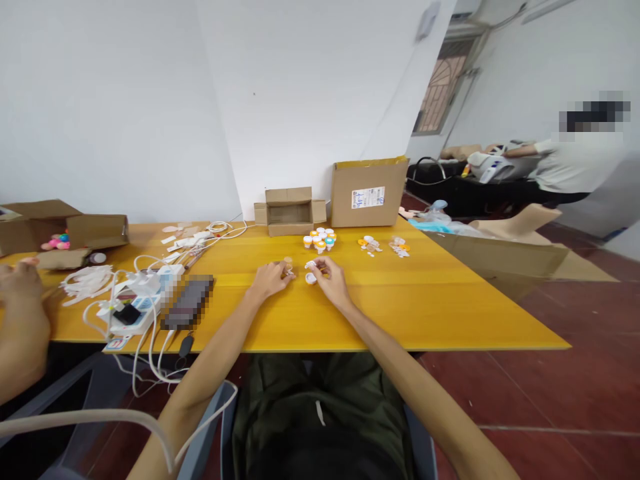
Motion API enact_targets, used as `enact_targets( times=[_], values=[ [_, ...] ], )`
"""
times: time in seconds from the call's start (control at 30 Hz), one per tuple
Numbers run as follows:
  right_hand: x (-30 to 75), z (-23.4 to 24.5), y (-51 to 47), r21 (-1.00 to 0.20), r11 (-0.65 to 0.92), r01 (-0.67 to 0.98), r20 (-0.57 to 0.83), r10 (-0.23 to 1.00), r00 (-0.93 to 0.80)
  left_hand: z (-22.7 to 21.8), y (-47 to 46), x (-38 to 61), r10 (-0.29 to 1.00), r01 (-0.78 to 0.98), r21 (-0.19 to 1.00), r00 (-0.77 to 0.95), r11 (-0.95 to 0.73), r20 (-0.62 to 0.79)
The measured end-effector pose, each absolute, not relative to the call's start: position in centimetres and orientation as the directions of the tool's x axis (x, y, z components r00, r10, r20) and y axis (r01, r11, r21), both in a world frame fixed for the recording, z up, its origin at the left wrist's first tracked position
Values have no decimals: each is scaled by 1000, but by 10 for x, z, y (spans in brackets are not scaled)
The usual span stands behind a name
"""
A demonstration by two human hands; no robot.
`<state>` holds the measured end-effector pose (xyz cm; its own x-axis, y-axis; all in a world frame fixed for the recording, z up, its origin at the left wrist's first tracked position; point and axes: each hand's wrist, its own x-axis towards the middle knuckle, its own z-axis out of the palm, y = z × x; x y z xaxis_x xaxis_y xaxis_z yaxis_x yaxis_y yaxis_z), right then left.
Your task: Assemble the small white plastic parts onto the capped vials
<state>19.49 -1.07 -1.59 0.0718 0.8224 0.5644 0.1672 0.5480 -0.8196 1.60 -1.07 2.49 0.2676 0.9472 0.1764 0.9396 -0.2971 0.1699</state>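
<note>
My left hand (pixel 271 279) is closed, its fingertips on a small clear rounded piece (pixel 289 263) just above the table. Opposite it, my right hand (pixel 331 279) pinches a small white piece (pixel 310 265), too small to name exactly. Under my right fingertips lies a round white-rimmed part (pixel 311 278). Behind both hands stands a cluster of small round containers (pixel 320 240) with white, orange and teal tops. To the right of my right hand are loose orange and white parts (pixel 369 242) and a pile of clear and orange pieces (pixel 400 247).
A small open cardboard box (pixel 290 215) and a larger closed carton (pixel 367 197) stand at the table's back. Cables, a power strip (pixel 143 307) and a dark phone-like slab (pixel 189 301) lie left. Another person's hand (pixel 20 283) is at far left; a person (pixel 575 160) works at far right.
</note>
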Motion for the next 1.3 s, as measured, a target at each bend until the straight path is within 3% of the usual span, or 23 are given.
enact_targets(
  times=[1.3],
  values=[
    [192,-14,-13,-799,552,239,573,819,23,23,-9,16,934,933,126,316,-337,164]
  ],
)
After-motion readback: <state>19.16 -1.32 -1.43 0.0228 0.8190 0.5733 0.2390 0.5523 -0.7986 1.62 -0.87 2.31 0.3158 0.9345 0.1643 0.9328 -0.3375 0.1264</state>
